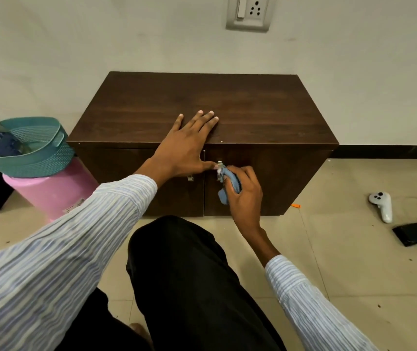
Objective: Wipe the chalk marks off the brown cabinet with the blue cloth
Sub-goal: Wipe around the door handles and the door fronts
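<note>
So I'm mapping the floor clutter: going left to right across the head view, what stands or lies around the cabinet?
Teal plastic basket on pink plastic stool → brown wooden cabinet → white handheld controller → flat black square object.

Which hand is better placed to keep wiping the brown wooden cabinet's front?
Right. The right hand already grips the blue cloth at the cabinet door handle; the left hand lies flat on top.
</note>
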